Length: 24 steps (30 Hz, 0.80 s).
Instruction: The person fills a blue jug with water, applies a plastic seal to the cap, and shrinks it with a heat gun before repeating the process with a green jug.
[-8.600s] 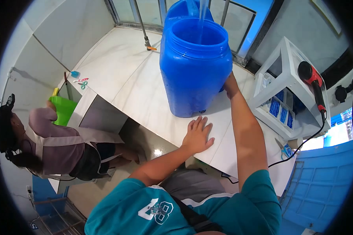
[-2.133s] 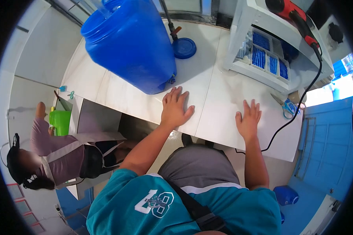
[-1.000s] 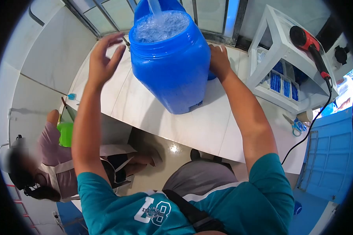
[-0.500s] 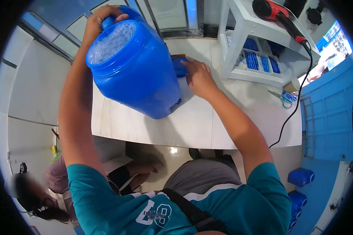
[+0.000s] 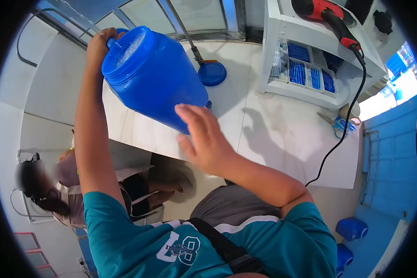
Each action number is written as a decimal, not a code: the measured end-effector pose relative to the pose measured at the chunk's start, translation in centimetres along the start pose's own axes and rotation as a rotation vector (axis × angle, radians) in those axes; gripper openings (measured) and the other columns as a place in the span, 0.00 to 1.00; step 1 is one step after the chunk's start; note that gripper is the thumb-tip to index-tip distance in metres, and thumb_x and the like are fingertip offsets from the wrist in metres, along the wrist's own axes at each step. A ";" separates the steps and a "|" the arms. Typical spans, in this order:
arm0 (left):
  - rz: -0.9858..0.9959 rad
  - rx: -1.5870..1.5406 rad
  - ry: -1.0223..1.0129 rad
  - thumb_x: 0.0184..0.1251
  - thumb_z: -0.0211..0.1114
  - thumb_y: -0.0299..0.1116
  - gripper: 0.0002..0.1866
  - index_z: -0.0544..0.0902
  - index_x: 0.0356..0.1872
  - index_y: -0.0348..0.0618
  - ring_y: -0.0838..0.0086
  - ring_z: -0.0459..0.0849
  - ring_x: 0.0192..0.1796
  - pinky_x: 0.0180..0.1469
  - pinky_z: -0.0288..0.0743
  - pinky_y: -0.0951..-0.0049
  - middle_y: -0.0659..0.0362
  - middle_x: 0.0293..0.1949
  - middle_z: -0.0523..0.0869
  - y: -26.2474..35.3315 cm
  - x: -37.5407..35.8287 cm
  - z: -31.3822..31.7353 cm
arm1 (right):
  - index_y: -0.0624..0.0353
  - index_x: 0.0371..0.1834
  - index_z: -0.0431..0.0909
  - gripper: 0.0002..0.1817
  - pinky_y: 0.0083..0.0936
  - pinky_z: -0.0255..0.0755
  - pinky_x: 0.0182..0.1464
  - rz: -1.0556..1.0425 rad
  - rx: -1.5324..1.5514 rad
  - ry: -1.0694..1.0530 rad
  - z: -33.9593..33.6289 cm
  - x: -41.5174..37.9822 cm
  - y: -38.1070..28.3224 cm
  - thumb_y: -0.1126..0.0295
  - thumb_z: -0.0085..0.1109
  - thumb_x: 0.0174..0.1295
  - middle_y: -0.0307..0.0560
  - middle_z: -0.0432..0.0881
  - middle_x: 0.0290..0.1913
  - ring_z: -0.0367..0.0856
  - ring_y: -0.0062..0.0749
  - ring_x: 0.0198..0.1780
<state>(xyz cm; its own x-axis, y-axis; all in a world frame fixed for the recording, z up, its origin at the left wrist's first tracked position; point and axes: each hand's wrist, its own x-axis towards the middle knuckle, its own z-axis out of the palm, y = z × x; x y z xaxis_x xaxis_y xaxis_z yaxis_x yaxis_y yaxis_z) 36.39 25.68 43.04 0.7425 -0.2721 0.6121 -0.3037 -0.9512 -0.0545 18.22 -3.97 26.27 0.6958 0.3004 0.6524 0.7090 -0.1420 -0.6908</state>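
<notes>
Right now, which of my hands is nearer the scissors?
Right. Your right hand hovers in front of the blue jug, left of the scissors; your left hand is farther off, up on the jug's handle.

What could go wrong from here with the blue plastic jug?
Spill: water shows inside the uncapped blue plastic jug; if the left hand tugs, some may slop out.
Possible tip: base sits near the front edge of the white tabletop.
Round blue plastic lid beside it might get knocked.

Left fingers (image 5: pixel 109 33) curl while right fingers (image 5: pixel 197 119) extend.
</notes>
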 end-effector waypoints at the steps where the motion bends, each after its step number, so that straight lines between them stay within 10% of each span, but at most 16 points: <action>1: -0.051 0.054 -0.019 0.67 0.69 0.45 0.19 0.81 0.27 0.38 0.54 0.82 0.30 0.36 0.75 0.58 0.48 0.24 0.81 0.3 -0.7 -0.7 | 0.60 0.76 0.61 0.34 0.57 0.59 0.72 -0.007 0.018 -0.005 0.5 0.1 -0.4 0.67 0.59 0.68 0.64 0.68 0.69 0.68 0.63 0.69; 6: -0.288 0.350 -0.174 0.57 0.69 0.41 0.12 0.88 0.33 0.42 0.45 0.88 0.43 0.45 0.80 0.53 0.43 0.34 0.88 2.5 -3.9 -4.7 | 0.70 0.82 0.34 0.51 0.71 0.43 0.76 0.048 -0.026 0.012 4.6 1.2 -0.5 0.52 0.55 0.73 0.83 0.38 0.80 0.39 0.82 0.80; 10: -0.411 0.578 -0.324 0.58 0.67 0.39 0.12 0.86 0.36 0.41 0.44 0.87 0.44 0.47 0.80 0.50 0.42 0.37 0.89 6.2 -5.0 -7.1 | 0.74 0.81 0.32 0.57 0.70 0.45 0.75 0.087 -0.079 0.056 5.7 3.6 2.2 0.44 0.56 0.71 0.84 0.34 0.79 0.38 0.83 0.80; 16: -0.381 0.522 -0.463 0.62 0.66 0.43 0.24 0.78 0.53 0.36 0.42 0.88 0.46 0.49 0.80 0.48 0.39 0.41 0.89 7.6 -5.5 -9.1 | 0.74 0.70 0.68 0.48 0.53 0.61 0.72 0.153 0.282 0.316 5.0 13.0 9.4 0.33 0.50 0.70 0.74 0.76 0.63 0.72 0.66 0.68; 20: -0.437 0.399 -0.566 0.62 0.65 0.44 0.33 0.69 0.64 0.37 0.41 0.88 0.48 0.53 0.80 0.49 0.35 0.45 0.88 10.2 -5.3 -11.0 | 0.58 0.74 0.70 0.48 0.38 0.57 0.77 0.222 0.232 0.128 5.8 19.2 15.3 0.26 0.32 0.72 0.62 0.75 0.70 0.69 0.58 0.74; 24: -0.461 0.008 -0.608 0.67 0.62 0.47 0.45 0.52 0.79 0.39 0.53 0.88 0.54 0.60 0.77 0.60 0.37 0.52 0.87 9.4 -5.7 -13.0 | 0.66 0.72 0.70 0.54 0.39 0.62 0.75 0.504 0.284 -0.098 6.3 23.1 17.4 0.23 0.29 0.69 0.66 0.76 0.69 0.70 0.56 0.74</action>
<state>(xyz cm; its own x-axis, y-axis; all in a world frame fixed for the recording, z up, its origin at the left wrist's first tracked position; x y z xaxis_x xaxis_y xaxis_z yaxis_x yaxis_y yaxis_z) 21.52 20.14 49.33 0.9918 0.1233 0.0320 0.1199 -0.9883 0.0939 45.94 6.45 27.35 0.9157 0.3488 0.1997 0.2260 -0.0358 -0.9735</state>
